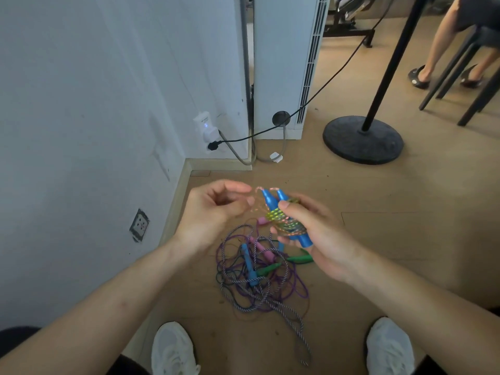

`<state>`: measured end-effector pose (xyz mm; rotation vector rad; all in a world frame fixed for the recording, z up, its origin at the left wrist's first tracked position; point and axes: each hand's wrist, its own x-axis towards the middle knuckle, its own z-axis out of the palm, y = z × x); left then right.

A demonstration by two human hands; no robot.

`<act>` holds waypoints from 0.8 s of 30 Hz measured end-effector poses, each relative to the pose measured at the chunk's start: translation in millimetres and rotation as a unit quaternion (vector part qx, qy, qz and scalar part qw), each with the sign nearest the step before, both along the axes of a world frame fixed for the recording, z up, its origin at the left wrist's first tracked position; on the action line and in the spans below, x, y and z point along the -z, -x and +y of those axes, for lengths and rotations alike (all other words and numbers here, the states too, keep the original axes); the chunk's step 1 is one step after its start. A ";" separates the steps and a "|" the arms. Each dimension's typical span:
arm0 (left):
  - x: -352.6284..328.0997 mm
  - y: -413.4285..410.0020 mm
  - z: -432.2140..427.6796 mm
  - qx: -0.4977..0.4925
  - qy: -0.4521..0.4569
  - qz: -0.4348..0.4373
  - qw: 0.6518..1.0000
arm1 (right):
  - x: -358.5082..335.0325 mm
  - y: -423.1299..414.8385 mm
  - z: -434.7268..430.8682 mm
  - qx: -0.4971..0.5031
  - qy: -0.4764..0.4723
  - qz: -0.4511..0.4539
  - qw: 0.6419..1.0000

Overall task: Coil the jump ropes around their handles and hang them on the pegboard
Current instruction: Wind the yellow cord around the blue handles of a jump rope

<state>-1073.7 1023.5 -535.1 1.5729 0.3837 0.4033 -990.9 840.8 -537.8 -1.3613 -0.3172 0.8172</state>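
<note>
Right hand (pixel 311 234) gripped the paired blue plastic jump-rope handles (pixel 286 217), wrapped in translucent multicoloured cord.
Their long axis slanted up-left toward the nearer, loosely curled left hand (pixel 213 209); the tangled ropes (pixel 259 277) lay on the floor below.

Bare forearms, white mesh sneakers (pixel 173 347), dark trousers (pixel 16 335)
</note>
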 end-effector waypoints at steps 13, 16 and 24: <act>-3.7 11.1 -14.2 0.130 0.005 0.061 0.990 | 1.0 14.7 6.4 0.041 0.057 -0.012 0.997; -7.3 12.6 -17.7 0.125 -0.007 0.064 0.990 | 0.6 9.1 4.4 0.074 0.053 0.007 0.996; -20.6 10.5 0.4 0.044 -0.122 0.020 0.991 | -3.7 0.9 2.7 0.080 0.003 -0.016 0.997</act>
